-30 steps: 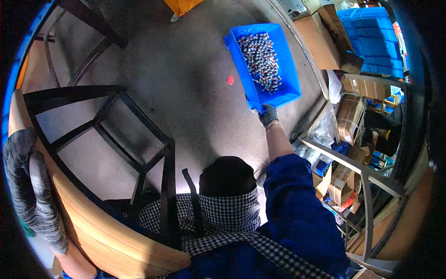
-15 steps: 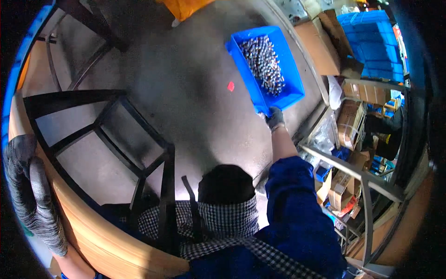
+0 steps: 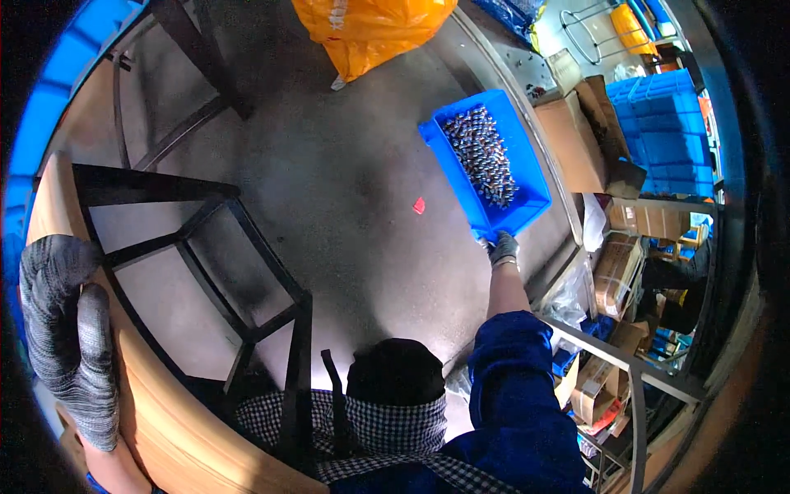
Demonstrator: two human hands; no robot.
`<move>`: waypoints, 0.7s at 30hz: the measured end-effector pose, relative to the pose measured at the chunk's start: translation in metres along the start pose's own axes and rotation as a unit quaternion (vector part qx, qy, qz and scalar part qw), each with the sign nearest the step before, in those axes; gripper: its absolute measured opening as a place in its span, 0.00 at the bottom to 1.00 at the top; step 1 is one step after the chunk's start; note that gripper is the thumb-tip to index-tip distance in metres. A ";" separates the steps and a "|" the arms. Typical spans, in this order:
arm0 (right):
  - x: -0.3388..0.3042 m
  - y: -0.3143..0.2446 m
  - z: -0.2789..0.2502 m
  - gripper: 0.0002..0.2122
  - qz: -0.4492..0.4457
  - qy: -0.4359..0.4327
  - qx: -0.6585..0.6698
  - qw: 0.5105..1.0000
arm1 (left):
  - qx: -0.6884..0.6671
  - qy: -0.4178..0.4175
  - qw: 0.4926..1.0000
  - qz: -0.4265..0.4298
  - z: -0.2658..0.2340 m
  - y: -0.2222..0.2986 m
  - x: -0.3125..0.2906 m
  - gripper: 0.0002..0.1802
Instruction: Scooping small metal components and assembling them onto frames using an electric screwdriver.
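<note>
Our gloved right hand (image 3: 504, 249) is clamped on the near rim of the blue bin (image 3: 484, 163) of small metal parts (image 3: 483, 155) above the grey floor (image 3: 346, 206), our left hand (image 3: 70, 337) closed over the wooden tabletop's (image 3: 148, 412) left edge, cardboard boxes (image 3: 576, 144) shelved beside.

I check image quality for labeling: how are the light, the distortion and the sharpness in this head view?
Head view: strong fisheye bending with a dark rim; even light on the grey floor; blue bin at the right hand is sharp, its small parts glint; left hand near the edge looks stretched.
</note>
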State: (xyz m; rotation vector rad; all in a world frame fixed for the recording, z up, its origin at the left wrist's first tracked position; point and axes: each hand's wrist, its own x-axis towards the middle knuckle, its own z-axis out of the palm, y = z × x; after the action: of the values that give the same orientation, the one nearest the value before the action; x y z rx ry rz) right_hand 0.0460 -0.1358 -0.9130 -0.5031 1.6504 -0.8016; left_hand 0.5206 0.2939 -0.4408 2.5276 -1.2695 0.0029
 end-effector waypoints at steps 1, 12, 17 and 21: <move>0.003 -0.003 -0.003 0.14 -0.016 0.021 0.011 1.000 | 0.014 0.000 1.000 -0.011 0.002 0.000 -0.006 0.15; -0.007 -0.018 -0.004 0.13 -0.060 -0.093 0.034 0.993 | -0.007 0.009 1.000 0.014 0.000 0.023 -0.012 0.10; -0.010 0.002 0.013 0.13 -0.059 -0.102 0.068 0.991 | -0.093 0.044 0.995 0.021 0.009 0.018 -0.015 0.09; -0.016 0.007 0.023 0.14 -0.050 -0.127 0.076 0.988 | -0.119 0.036 0.992 0.003 0.011 0.017 -0.017 0.09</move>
State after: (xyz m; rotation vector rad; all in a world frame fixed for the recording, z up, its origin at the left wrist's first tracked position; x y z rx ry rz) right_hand 0.0729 -0.1251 -0.9096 -0.5595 1.3280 -0.8904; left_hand 0.4957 0.2945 -0.4485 2.2999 -1.1734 -0.0528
